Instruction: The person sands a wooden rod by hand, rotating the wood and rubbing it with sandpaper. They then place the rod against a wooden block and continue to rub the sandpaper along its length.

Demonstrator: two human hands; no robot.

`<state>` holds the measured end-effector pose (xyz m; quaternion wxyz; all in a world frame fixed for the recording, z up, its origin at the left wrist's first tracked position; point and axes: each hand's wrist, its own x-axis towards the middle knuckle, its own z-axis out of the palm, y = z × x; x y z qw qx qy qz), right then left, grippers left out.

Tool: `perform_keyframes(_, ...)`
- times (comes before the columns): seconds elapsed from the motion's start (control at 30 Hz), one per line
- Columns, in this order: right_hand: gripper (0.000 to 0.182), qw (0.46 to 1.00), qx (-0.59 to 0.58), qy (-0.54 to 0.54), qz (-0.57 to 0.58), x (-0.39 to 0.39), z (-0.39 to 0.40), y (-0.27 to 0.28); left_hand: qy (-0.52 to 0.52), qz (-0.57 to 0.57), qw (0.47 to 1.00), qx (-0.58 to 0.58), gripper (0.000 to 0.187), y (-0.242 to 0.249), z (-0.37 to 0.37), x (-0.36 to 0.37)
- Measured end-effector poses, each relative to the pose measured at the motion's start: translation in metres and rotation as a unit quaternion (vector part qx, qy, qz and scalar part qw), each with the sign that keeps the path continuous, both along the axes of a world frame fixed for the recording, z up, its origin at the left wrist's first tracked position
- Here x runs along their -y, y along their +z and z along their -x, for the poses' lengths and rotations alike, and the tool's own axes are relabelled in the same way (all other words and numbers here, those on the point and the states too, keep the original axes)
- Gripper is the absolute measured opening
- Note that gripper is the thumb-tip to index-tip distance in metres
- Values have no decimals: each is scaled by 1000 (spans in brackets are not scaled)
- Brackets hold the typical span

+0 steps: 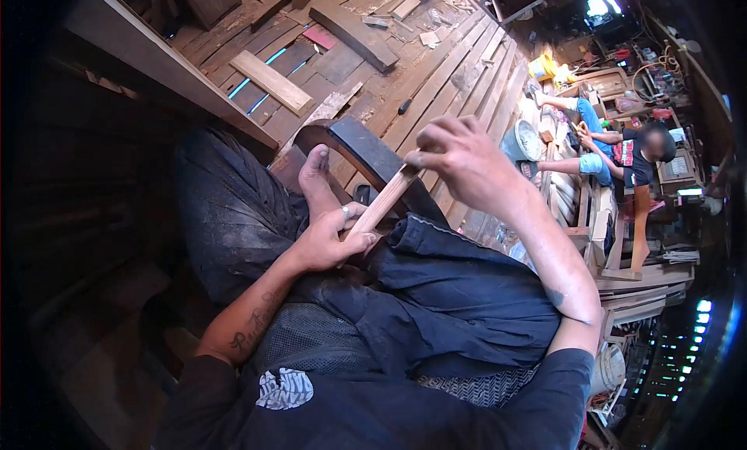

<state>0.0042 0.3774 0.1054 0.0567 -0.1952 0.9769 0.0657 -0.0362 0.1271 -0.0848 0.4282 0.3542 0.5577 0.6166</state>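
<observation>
My left hand [331, 236], with a ring on one finger, is closed around the lower end of a narrow wooden stick [384, 203]. The stick slants up and to the right above my lap. My right hand [464, 164] pinches its upper end with bent fingers; whether something small and dark lies under those fingertips I cannot make out. Beneath the stick is a thick wooden beam with a dark top [373, 156]. My bare foot [315, 172] rests against the beam's left side.
A pale board [271, 82] and a heavier plank [354, 38] lie on the slatted floor [436, 80] among scraps. At right, another person [603, 150] sits near a white bucket [523, 141]. Stacked wood [646, 290] lies below them. A large panel [156, 53] stands at upper left.
</observation>
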Motion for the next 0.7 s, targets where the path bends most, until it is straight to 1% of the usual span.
perform_keyframes(0.03, 35, 1000, 18, 8, 15, 5, 0, 1, -2, 1, 1000, 2, 49, 1, 0, 0)
perform_keyframes(0.13, 38, 998, -15, 23, -48, 0, 3, -1, -3, 9, 1000, 17, 48, 7, 1, 2)
perform_keyframes(0.17, 37, 998, -20, 12, -61, -3, 4, 1, -2, 9, 1000, 14, 48, 6, 1, 2)
perform_keyframes(0.23, 37, 998, -17, 0, -58, -1, 2, 3, -1, 8, 1000, 6, 47, 5, 1, 1)
perform_keyframes(0.33, 37, 999, 3, -2, -53, 9, 0, 6, 23, -19, 999, -31, 39, 1, -1, -1)
perform_keyframes(0.43, 38, 999, -10, 6, -46, 10, 2, 5, 8, -7, 1000, 23, 39, 4, -1, 1)
perform_keyframes(0.5, 38, 998, -25, 0, -50, 3, 3, 5, 3, -6, 1000, 17, 45, 1, 0, 2)
perform_keyframes(0.53, 39, 999, -15, 2, -48, 5, 3, 5, 0, -7, 1000, 15, 48, 1, 0, 1)
perform_keyframes(0.6, 40, 999, 6, -1, -43, 11, 0, 3, 1, 3, 1000, 14, 48, 4, -1, 1)
perform_keyframes(0.63, 40, 999, 5, 15, -33, 13, 0, -3, -1, 9, 1000, 13, 48, 5, -1, 1)
perform_keyframes(0.7, 41, 998, -16, 25, -55, 5, 3, -6, -5, 4, 1000, 28, 48, 5, 0, 1)
